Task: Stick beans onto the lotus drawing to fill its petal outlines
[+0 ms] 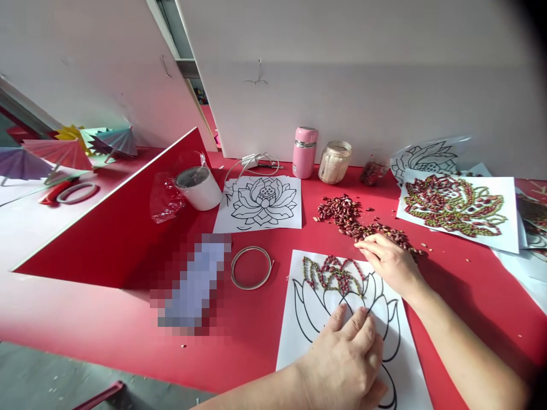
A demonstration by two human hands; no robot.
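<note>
A lotus line drawing on white paper (305,341) lies in front of me, its upper petals outlined with red and green beans (337,273). My left hand (348,353) rests flat on the lower half of this sheet, fingers stretched out. Just beyond the sheet's top right corner, my right hand (388,259) is closed in a pinch at the near edge of a loose pile of dark red beans (342,212). What sits between its fingertips, if anything, is too small to make out.
Behind stand a pink flask (305,152), a jar (335,162) and another lotus drawing (265,202). A tape roll (200,191) and a thin ring (252,267) lie left. A bean-covered lotus picture (459,205) is at right. A red divider (128,228) borders the left.
</note>
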